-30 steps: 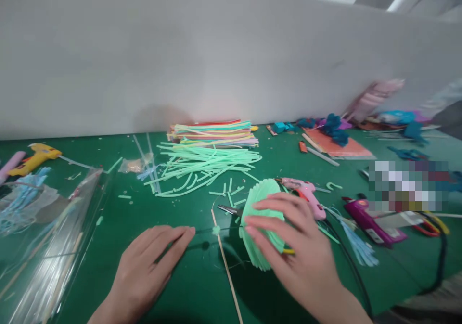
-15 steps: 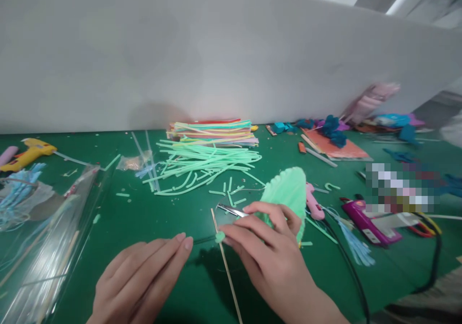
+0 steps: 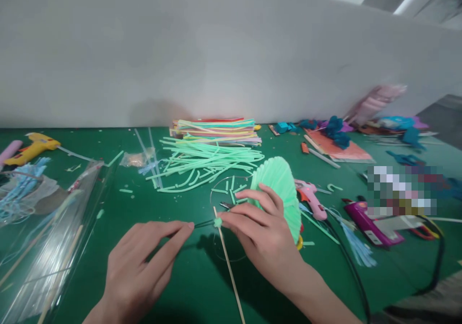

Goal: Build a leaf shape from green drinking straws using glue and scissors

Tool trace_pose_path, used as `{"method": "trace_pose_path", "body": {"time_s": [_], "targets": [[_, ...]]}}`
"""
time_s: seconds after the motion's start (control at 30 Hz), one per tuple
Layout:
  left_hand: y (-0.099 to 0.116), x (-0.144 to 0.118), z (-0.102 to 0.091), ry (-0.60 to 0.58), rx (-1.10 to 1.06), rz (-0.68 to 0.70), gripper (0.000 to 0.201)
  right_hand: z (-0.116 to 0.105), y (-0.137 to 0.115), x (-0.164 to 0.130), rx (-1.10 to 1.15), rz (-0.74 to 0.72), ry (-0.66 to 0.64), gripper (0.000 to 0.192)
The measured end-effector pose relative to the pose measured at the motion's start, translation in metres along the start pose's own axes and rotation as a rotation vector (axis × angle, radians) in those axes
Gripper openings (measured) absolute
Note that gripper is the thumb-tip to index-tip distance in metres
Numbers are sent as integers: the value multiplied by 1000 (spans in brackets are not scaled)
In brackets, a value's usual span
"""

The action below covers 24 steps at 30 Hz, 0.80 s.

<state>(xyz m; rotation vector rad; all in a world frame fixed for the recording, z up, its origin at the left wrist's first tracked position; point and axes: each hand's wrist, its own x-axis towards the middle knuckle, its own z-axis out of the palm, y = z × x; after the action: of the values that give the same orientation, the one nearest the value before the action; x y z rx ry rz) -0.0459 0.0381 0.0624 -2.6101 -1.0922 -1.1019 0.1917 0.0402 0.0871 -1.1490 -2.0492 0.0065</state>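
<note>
My left hand [image 3: 144, 261] is closed, pinching the end of a pair of dark thin wires [image 3: 204, 225] between thumb and forefinger. The wires lead right to a small light-green piece [image 3: 218, 223], which the fingertips of my right hand [image 3: 263, 237] grip. A thin wooden stick [image 3: 230, 273] passes behind that piece. Beyond my right fingers, a ribbed, fuzzy light-green oval [image 3: 279, 184] stands partly covered by the hand. A fine wire loop [image 3: 211, 194] curves near it. The metal tip of a tool [image 3: 225, 205] shows beside my right fingers, its rest hidden.
Loose light-green pipe cleaners [image 3: 212, 162] and a multicoloured bundle [image 3: 220, 130] lie before the grey wall. A pink glue gun [image 3: 313, 201] and a purple tool [image 3: 373, 223] with a black cable are right. A yellow glue gun [image 3: 34, 148] and clear plastic sheeting [image 3: 46, 266] are left.
The ribbed green oval has turned and shows more of its ribs, and the wire loop is plainer. My right fingers cover more of the metal tool. The small green piece has risen slightly.
</note>
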Motion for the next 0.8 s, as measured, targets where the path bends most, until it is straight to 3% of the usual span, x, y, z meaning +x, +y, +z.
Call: {"method": "trace_pose_path", "body": {"time_s": [0.27,0.47,0.8], "targets": [[-1,-2,6,-48,-35,-18,31,3,5,1,24,-50,-59,22],[3,3,12,-101,-98,-142,20,5,5,3,-35,-57,-228,24],[0,2,11,-73,-193,-187,22,0,4,11,-50,-96,-322,34]]}}
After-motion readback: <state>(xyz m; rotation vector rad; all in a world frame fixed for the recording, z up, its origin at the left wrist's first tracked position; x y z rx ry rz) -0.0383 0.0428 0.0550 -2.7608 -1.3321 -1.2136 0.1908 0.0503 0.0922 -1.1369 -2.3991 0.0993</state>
